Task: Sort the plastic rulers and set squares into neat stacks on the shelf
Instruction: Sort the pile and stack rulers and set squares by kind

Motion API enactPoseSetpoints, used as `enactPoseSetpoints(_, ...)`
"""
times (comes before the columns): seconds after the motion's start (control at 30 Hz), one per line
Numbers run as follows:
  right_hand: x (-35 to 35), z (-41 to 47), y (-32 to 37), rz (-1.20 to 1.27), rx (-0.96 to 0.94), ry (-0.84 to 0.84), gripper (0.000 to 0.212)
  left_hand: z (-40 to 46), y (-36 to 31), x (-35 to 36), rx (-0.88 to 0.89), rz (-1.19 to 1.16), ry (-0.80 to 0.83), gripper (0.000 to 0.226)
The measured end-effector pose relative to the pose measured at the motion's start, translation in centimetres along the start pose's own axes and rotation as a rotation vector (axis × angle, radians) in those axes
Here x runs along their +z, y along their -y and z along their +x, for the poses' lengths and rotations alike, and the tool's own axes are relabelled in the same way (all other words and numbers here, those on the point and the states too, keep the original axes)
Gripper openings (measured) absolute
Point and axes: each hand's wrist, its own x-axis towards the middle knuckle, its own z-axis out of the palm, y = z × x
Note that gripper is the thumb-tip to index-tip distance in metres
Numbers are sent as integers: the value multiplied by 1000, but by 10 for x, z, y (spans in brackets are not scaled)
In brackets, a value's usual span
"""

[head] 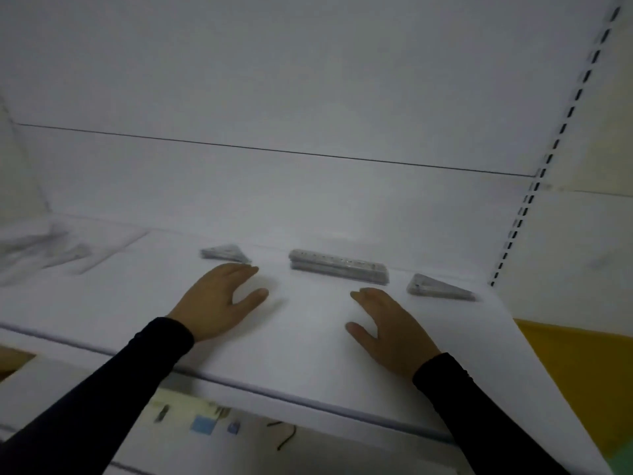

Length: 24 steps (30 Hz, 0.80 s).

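Observation:
Three stacks of clear plastic lie in a row on the white shelf (308, 337). A stack of set squares (226, 252) is at the left, a stack of straight rulers (339, 267) in the middle, and a second stack of set squares (440, 287) at the right. My left hand (219, 299) lies flat on the shelf just in front of the left set squares, fingers straight, holding nothing. My right hand (387, 323) rests flat in front of the rulers, also holding nothing. Both arms wear dark sleeves.
Crumpled clear plastic wrap (44, 255) lies at the shelf's far left. A slotted upright rail (548, 159) runs up the right side. Below the shelf edge a lower surface (212, 426) holds small items. A yellow panel (582, 371) is at the right.

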Motion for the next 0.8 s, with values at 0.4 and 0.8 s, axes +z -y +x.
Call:
enactPoseSetpoints(0.4, 64, 85, 178, -56, -184, -42, 84, -120, 198, -108, -224, 92, -131, 90)
enactPoseSetpoints(0.8, 149, 184, 368, -65, -265, -52, 78, -171, 372, -173, -296, 164, -166, 88)
